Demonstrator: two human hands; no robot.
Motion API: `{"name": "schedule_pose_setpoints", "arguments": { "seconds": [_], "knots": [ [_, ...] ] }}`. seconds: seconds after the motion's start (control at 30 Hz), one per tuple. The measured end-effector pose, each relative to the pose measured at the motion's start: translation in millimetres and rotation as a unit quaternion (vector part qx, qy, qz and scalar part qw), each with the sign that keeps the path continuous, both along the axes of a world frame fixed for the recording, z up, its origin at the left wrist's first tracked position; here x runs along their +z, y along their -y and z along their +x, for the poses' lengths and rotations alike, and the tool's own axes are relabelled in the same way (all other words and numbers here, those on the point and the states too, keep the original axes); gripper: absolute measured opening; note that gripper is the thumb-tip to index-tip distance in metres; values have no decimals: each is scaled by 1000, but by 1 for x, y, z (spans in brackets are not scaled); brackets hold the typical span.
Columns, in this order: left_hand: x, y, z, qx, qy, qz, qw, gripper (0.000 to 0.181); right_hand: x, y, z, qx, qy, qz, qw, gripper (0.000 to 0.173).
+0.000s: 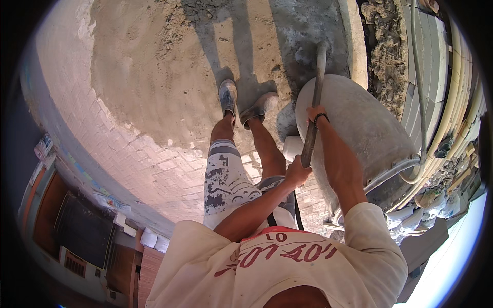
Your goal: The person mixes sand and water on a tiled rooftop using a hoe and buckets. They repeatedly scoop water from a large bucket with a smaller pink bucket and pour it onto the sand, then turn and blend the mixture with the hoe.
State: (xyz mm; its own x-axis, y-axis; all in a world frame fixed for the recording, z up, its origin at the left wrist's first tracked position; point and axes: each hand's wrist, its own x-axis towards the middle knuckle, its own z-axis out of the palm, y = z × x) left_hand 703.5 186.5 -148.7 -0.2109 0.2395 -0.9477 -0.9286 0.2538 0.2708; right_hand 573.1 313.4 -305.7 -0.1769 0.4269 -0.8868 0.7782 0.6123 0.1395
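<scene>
My left hand [298,171] closes around the near end of a long, worn pole-like handle [319,77]. Farther along the same handle, my right hand [316,114] grips it, a dark beaded bracelet on the wrist. The handle's far end bends down to the wet grey mortar [304,50] in shadow; whether a blade sits there cannot be seen. Just right of the handle, partly behind my right forearm, stands a large rounded grey tub [369,119] smeared with cement, perhaps a wheelbarrow tray. A metal tube [393,175] runs along its near edge.
My shoes [228,94] stand on a rough mortar layer [146,92] that ends over brick paving [154,169]. To the right lie a pale kerb [356,42], a rubble-lined trench [385,57], grey slabs [427,65], a hose [418,50] and long yellowish pipes [448,123]. A doorway [83,227] is at lower left.
</scene>
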Motion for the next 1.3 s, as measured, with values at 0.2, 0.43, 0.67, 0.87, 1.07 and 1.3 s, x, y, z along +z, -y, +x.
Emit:
{"name": "schedule_pose_setpoints", "arguments": {
  "seconds": [0.2,0.43,0.67,0.87,1.07,1.3],
  "knots": [
    [25,12,21,27,111,42,993,44,6,8,31,3,83,-20,996,32],
    [16,29,60,-44,15,-15,999,45,-14,10,75,-91,55,-14,994,26],
    [26,44,53,-45,-3,-17,999,49,-23,8,86,-127,18,-40,991,28],
    [37,33,81,-53,-50,-30,997,50,-18,6,104,-177,16,-80,981,21],
    [44,51,53,-101,-90,-50,990,51,-5,25,75,-197,17,-95,976,19],
    [58,77,22,-143,-101,-53,983,51,-3,40,67,-220,18,-150,964,14]
  ]
}}
